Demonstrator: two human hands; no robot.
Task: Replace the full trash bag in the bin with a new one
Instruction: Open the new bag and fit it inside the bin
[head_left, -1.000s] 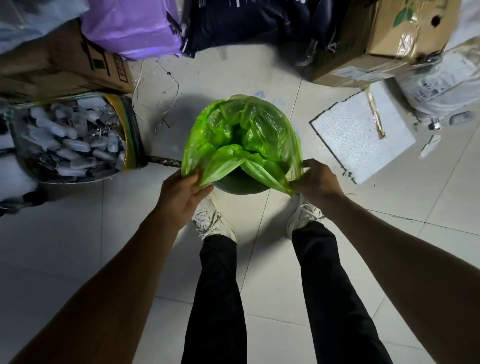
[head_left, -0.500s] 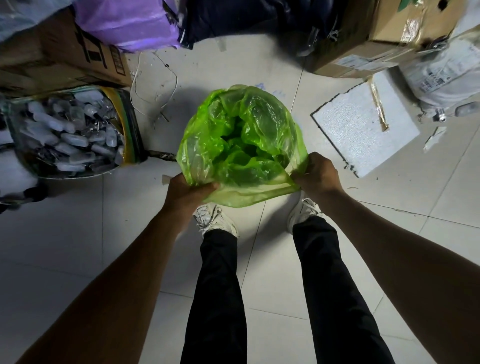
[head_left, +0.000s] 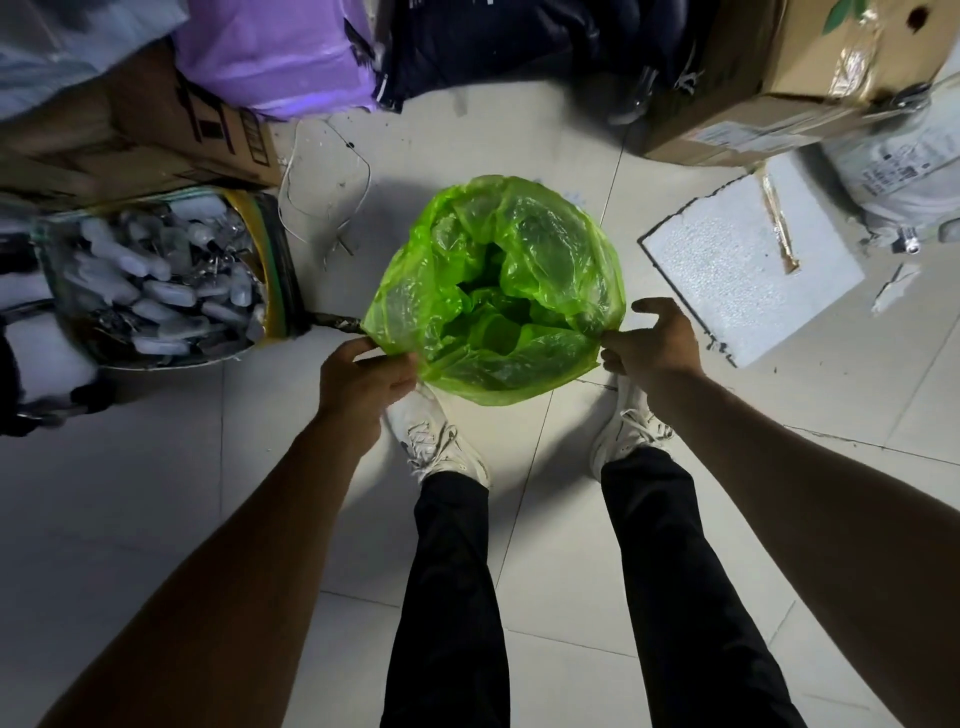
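While both hands pinch its rim, the green trash bag (head_left: 498, 291) gapes upward.

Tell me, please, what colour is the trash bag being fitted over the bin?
The trash bag is bright translucent green, seen in the head view.

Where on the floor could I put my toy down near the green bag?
Bare tiles lie left of the left hand, below the tub of small parts, and right of the right hand, below the foam slab. Behind the green bag boxes and wires crowd the floor.
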